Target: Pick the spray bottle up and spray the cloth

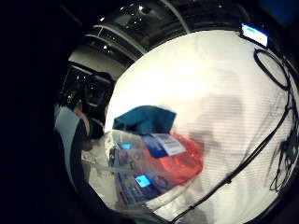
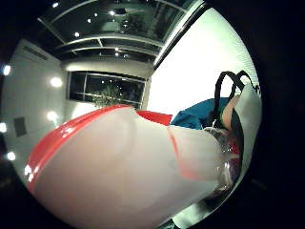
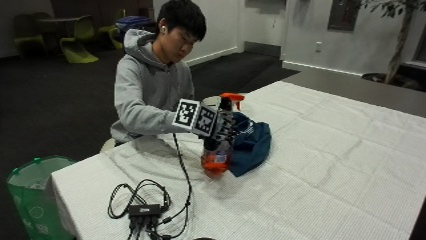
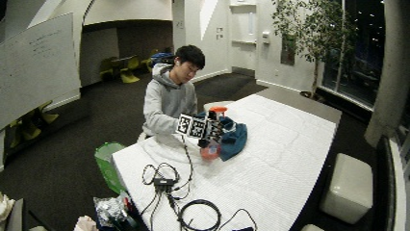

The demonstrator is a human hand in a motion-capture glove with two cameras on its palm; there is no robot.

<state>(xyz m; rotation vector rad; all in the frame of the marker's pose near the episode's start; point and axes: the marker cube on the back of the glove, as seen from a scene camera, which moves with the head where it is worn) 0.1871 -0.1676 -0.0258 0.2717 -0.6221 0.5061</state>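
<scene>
Gripping the spray bottle (image 3: 217,145) around its neck: right hand (image 3: 216,126), gloved, fingers curled round the bottle just under the orange trigger head (image 3: 231,98). Bottle upright, long axis vertical, red liquid in the lower part, base at or just above the table (image 3: 333,165); contact there not clear. Nozzle pointing away from the person, over the cloth (image 3: 250,142). Cloth: teal, bunched, lying on the white table covering just beside the bottle on its far side, apparently touching its lower body. Judged: nozzle sits above the cloth's heap, so a downward tilt of the head toward the cloth is likely needed before squeezing. Nothing standing between nozzle and cloth. Other items: black cable bundle with small box (image 3: 144,210) near the table's front edge, well apart from the cloth; green bin (image 3: 30,192) on the floor beside the table. Bare hand not clearly seen.
</scene>
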